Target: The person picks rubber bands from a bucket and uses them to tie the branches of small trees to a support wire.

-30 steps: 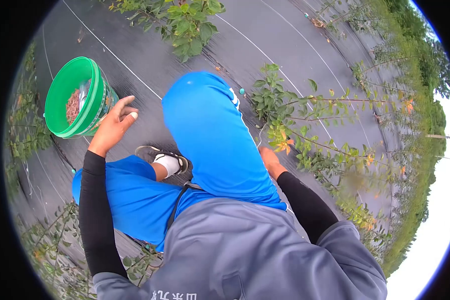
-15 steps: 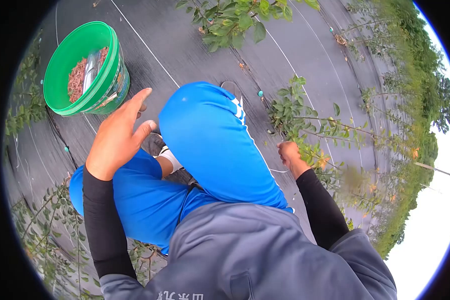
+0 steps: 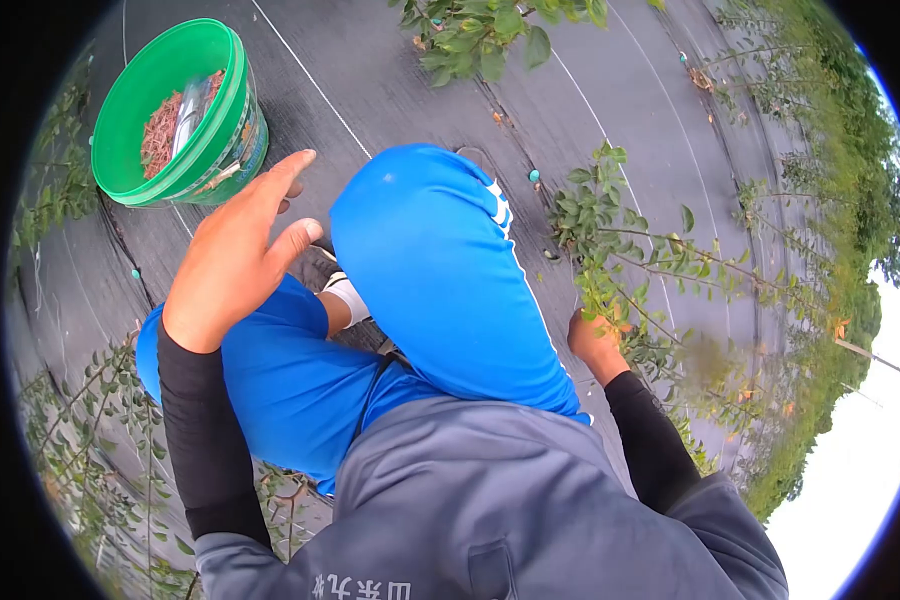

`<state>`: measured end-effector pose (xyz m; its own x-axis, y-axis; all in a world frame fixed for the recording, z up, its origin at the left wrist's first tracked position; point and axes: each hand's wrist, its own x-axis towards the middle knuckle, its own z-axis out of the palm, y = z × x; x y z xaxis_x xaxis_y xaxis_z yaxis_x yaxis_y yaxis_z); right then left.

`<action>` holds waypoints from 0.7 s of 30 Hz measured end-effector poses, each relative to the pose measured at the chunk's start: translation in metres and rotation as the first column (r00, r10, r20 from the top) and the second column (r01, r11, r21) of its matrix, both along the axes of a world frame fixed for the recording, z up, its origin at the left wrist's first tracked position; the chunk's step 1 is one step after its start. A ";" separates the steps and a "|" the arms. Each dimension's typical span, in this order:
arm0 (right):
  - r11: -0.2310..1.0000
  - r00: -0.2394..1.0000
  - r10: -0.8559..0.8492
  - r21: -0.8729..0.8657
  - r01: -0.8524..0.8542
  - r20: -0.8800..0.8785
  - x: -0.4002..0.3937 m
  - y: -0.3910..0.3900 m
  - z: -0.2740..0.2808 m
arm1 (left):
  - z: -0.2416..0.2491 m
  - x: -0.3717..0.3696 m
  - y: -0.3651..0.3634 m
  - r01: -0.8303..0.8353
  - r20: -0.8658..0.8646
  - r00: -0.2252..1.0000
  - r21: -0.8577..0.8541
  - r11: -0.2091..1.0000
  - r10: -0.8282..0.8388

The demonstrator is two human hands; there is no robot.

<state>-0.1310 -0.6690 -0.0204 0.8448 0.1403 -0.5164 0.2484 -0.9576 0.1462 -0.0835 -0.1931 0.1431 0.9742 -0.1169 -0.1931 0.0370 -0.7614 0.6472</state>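
Note:
My left hand (image 3: 232,258) hovers above my bent left knee, fingers stretched out and thumb apart, with nothing in it. Just beyond its fingertips stands a green bucket (image 3: 232,140) holding a heap of thin reddish-brown strips (image 3: 160,135) and a shiny silvery object (image 3: 187,118). On the other side, my right hand (image 3: 596,346) is low beside a leafy young plant (image 3: 595,225), among its lower leaves. Its fingers are curled and partly covered by leaves; what they hold, if anything, is hidden.
Black ground sheet (image 3: 370,60) with white lines covers the soil. Another leafy plant (image 3: 490,35) grows ahead, and more branches (image 3: 100,430) spread at lower left. My blue-trousered knee (image 3: 420,230) rises between my hands. A row of plants runs along the right.
My right hand has moved slightly lower and right, in among the leaves. The left hand keeps its open pose. The view has shifted a little, with bucket and plants displaced.

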 end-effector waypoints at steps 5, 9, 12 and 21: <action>0.992 0.993 -0.111 -0.067 0.108 -0.044 -0.006 0.012 0.021 | 0.004 -0.004 -0.001 -0.035 -0.006 0.999 0.000 0.999 0.035; 0.977 0.975 -0.215 -0.008 0.215 -0.054 -0.021 0.001 0.021 | 0.005 -0.009 0.002 -0.050 -0.012 0.999 0.036 0.998 0.051; 0.969 0.962 -0.242 -0.089 0.231 -0.127 -0.025 0.006 0.034 | 0.002 -0.009 0.005 -0.075 -0.025 0.997 0.036 0.997 0.076; 0.976 0.960 -0.198 -0.125 0.176 -0.198 -0.035 0.016 0.054 | 0.007 -0.015 0.009 -0.136 -0.026 0.990 0.023 0.990 0.136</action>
<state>-0.1664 -0.6529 0.0340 0.7233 -0.0745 -0.6865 0.1022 -0.9717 0.2131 -0.0989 -0.1844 0.1501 0.9751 0.0208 -0.2208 0.1585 -0.7617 0.6283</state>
